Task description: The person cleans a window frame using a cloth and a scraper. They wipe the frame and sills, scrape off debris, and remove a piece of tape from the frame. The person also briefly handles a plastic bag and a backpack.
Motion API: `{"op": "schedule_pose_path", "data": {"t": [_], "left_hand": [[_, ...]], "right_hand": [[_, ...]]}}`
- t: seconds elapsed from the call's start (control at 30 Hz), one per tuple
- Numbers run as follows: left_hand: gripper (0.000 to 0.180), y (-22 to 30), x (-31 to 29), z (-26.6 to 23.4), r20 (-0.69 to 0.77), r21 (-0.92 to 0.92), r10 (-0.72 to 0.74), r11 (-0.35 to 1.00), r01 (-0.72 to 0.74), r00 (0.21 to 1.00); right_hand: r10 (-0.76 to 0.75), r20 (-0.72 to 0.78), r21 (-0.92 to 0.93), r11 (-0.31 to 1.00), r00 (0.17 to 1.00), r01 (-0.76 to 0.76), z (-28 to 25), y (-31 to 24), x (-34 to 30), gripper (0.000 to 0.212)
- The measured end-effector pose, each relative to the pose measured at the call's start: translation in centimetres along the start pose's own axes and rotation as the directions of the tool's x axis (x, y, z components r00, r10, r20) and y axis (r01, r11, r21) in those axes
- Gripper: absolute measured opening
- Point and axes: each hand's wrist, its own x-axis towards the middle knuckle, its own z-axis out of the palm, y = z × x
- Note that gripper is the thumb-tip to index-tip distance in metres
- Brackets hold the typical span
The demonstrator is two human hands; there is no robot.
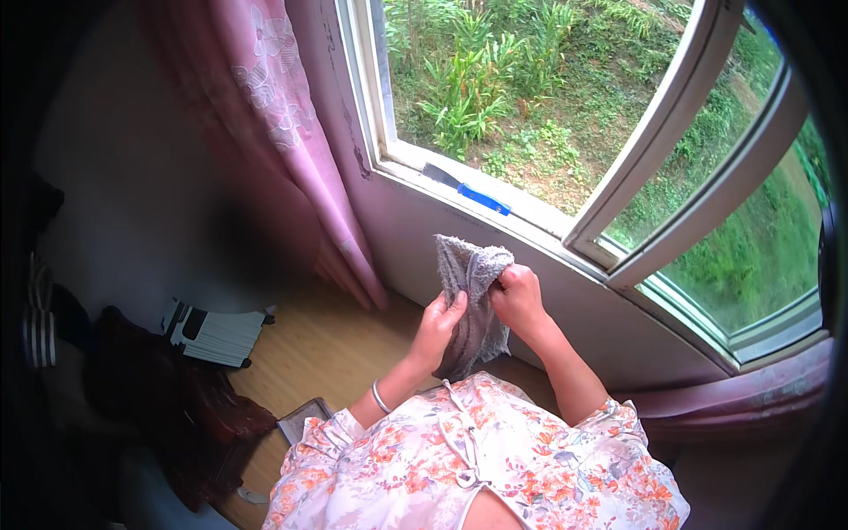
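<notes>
A grey, fuzzy cleaning cloth [475, 300] hangs in front of me, held up between both hands. My left hand [437, 329] grips its left side, thumb on top and a silver bangle on the wrist. My right hand [517, 299] is closed in a fist around the cloth's upper right part. The lower end of the cloth droops in loose folds toward my floral blouse. Beyond the hands, a scraper [484, 200] with a blue handle and a dark flat blade lies on the window sill [406, 164].
An open sliding window with a white frame [654, 124] looks onto green plants. Pink curtains [296, 132] hang to its left, and more pink fabric [751, 389] lies at the right. A silver suitcase [216, 334] and dark red wooden furniture [190, 415] stand on the wooden floor [305, 353].
</notes>
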Motion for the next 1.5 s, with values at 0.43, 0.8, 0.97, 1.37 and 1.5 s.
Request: {"op": "schedule_pose_path", "data": {"t": [0.43,0.8,0.97,1.37,1.5], "left_hand": [[0.05,4.4,18.6,-8.1,-0.264,0.011,0.257,0.965,-0.263,0.93],[0.068,5.7,24.9,-17.2,-0.284,0.35,0.308,0.915,-0.201,0.908],[0.072,8.3,24.0,-16.0,-0.206,0.55,0.366,0.811,-0.202,0.907],[0.07,10.3,22.7,-14.5,-0.116,0.4,0.363,0.869,-0.291,0.925],[0.055,11.1,22.2,-14.1,-0.199,0.342,0.362,0.897,-0.282,0.911]], "right_hand": [[-0.111,0.222,-0.442,0.874,0.969,0.201,11.0,5.7,24.3,0.008],[-0.039,0.397,-0.534,0.803,0.917,0.266,18.6,5.2,30.4,0.006],[-0.104,0.426,-0.579,0.732,0.899,0.359,19.1,4.8,30.2,0.004],[0.011,0.633,-0.489,0.78,0.774,0.389,11.2,3.1,30.5,0.015],[0.073,0.677,-0.413,0.861,0.732,0.296,6.4,2.4,29.0,0.02]]}}
